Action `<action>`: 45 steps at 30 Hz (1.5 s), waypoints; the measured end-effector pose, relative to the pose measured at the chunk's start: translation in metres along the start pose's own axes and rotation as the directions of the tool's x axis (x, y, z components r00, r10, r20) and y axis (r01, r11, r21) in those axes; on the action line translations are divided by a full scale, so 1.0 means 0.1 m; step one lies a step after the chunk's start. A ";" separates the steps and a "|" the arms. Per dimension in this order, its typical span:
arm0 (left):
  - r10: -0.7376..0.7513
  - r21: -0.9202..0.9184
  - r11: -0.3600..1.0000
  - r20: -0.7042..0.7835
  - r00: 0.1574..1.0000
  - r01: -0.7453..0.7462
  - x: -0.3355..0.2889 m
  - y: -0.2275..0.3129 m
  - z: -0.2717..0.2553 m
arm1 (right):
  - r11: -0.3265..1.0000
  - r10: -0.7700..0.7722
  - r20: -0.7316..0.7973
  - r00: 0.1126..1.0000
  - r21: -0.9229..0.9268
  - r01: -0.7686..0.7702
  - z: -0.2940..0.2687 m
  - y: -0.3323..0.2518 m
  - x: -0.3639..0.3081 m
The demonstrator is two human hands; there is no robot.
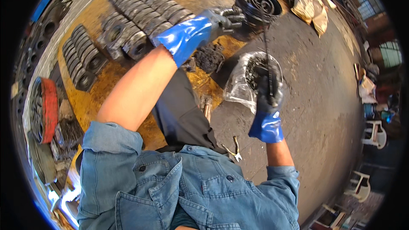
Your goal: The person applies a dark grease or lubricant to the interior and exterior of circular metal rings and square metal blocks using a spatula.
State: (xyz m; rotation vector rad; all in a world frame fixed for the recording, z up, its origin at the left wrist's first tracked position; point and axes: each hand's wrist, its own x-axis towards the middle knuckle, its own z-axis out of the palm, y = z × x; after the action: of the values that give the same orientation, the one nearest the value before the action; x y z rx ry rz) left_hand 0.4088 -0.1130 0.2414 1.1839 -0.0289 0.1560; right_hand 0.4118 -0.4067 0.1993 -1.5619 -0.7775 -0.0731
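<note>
Your left hand (225, 21) is spread; your right hand (275, 96) clasps the long, thin, dark rod (270, 76), likely stiff and slippery, best held near its near end.

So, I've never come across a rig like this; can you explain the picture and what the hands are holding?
There is no machine: these are a person's hands in blue gloves, blackened toward the fingers. The one picture comes from a head-worn fisheye camera looking down, which bends straight edges. The right hand grips a thin dark rod by a clear plastic bag of dark material. The left hand, fingers extended, is near a black bucket; I see nothing held there. Rows of dark round parts lie on a yellowish surface; pliers lie on the grey floor.
</note>
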 end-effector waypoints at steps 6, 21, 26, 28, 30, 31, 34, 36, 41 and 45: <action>-0.187 0.179 0.965 -0.052 0.981 0.193 0.20 -0.49 0.69 | 0.996 0.085 -0.080 0.993 -0.007 -0.086 -0.22 0.46 -0.18; -0.155 -0.249 0.968 -0.597 0.787 0.001 -1.16 0.58 -2.05 | 0.227 0.955 -0.097 0.280 0.847 -0.481 -1.87 2.33 -1.54; -0.274 -0.353 0.935 -0.759 0.591 -0.020 -2.50 -0.05 -2.73 | 0.132 0.943 0.092 0.320 0.779 -0.613 -2.38 2.52 -2.10; -0.313 -0.409 0.910 -0.782 0.539 -0.064 -3.00 -0.36 -2.90 | 0.178 0.922 0.109 0.372 0.732 -0.657 -2.54 2.32 -2.24; -0.279 -0.364 0.917 -0.877 0.392 -0.162 -3.52 -0.76 -3.18 | 0.211 0.960 -0.019 0.278 0.702 -0.681 -2.79 2.15 -2.28; -0.353 -0.438 0.859 -0.882 0.313 -0.265 -3.83 -0.88 -3.35 | 0.207 0.952 0.024 0.306 0.687 -0.697 -2.79 2.05 -2.29; -0.028 -0.070 0.996 -0.819 0.573 -0.052 -4.52 -1.25 -3.49 | 0.333 0.923 -0.062 0.379 0.622 -0.709 -2.72 1.88 -1.93; -0.214 -0.296 0.937 -0.906 0.364 -0.187 -4.38 -1.34 -3.28 | 0.061 0.820 0.238 0.521 0.868 -0.492 -3.01 1.91 -1.47; -0.126 -0.126 0.992 -0.992 0.018 0.014 -4.69 -1.78 -2.99 | 0.613 0.446 0.276 0.852 0.599 -0.515 -1.31 0.81 0.61; 0.001 0.002 0.716 -1.000 0.001 0.698 -5.05 -2.58 -2.98 | 0.677 0.216 0.695 0.686 0.399 -0.618 0.52 0.22 1.41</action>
State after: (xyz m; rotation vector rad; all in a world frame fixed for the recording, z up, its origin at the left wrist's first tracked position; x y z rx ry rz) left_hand -0.0727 0.0139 -0.1612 1.3561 1.7541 0.4936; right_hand 0.5109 -0.2983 0.2395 -1.0726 -0.7639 1.0188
